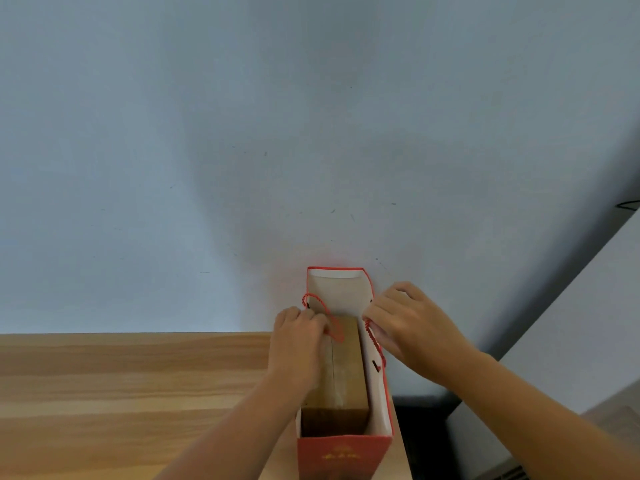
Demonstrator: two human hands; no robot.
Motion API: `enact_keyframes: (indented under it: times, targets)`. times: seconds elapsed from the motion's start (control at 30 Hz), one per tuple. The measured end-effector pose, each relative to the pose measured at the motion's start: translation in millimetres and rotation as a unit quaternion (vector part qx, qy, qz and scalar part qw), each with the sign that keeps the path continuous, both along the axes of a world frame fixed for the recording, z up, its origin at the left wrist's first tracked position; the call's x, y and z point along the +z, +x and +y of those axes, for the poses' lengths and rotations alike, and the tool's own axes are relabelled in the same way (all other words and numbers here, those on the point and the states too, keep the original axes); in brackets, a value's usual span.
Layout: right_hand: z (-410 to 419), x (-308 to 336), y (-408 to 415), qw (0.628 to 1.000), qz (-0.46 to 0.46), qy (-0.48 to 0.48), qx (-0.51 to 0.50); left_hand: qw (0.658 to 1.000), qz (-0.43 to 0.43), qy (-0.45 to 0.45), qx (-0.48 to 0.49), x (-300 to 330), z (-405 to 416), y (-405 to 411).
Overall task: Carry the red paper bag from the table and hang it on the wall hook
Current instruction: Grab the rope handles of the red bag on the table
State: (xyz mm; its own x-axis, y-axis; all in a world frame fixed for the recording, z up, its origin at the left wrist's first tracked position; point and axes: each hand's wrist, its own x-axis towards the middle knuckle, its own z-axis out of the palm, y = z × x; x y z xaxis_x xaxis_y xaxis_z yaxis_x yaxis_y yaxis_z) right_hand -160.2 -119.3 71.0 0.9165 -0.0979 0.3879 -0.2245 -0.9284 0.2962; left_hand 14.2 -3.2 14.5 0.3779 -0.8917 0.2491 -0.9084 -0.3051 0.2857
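The red paper bag (pixel 346 452) stands upright on the wooden table (pixel 121 393), near its right edge and against the wall. Its white inside shows from above, with a brown cardboard box (pixel 341 375) in it. My left hand (pixel 299 336) is on the bag's left rim, fingers closed on the left red cord handle (pixel 320 306). My right hand (pixel 403 322) is on the right rim, fingers curled at the right cord handle (pixel 375 344). No wall hook is in view.
A plain pale blue-grey wall (pixel 277 133) fills the upper view behind the table. To the right of the table lies a dark gap (pixel 420 420), then a white surface (pixel 571 334) running diagonally. A thin dark cable (pixel 628 203) shows at the far right.
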Motion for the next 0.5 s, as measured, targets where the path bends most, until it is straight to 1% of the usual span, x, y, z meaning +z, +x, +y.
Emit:
enact_keyframes:
  times: [0.07,0.1,0.17,0.23,0.33,0.4,0.43,0.5]
  targets:
    - [1.2,2.0,2.4,1.0,-0.013,0.002,0.006,0.992,0.098,-0.084,-0.018,8.5,-3.9,-10.3]
    - [1.3,3.6,4.3,1.0,-0.021,0.002,0.01,0.984,0.137,-0.112,-0.03,14.8,-6.5,-16.5]
    - [1.5,7.6,8.2,0.999,-0.037,0.006,0.017,0.974,0.171,-0.138,-0.051,27.5,-12.4,-26.7]
    - [1.2,10.9,11.6,0.998,-0.05,0.017,0.02,0.967,0.196,-0.149,-0.056,39.9,-16.9,-31.7]
    - [-1.0,15.5,12.7,0.997,-0.065,0.043,0.007,0.948,0.273,-0.155,-0.055,54.6,-16.6,-32.3]
    - [-2.5,17.5,13.1,0.995,-0.076,0.061,-0.008,0.938,0.308,-0.143,-0.071,59.2,-13.0,-33.3]
    - [-2.5,18.6,13.4,0.994,-0.085,0.068,-0.013,0.937,0.31,-0.138,-0.083,60.1,-11.4,-34.7]
    - [-1.4,19.4,14.6,0.992,-0.094,0.086,-0.023,0.944,0.283,-0.141,-0.095,59.6,-9.8,-38.4]
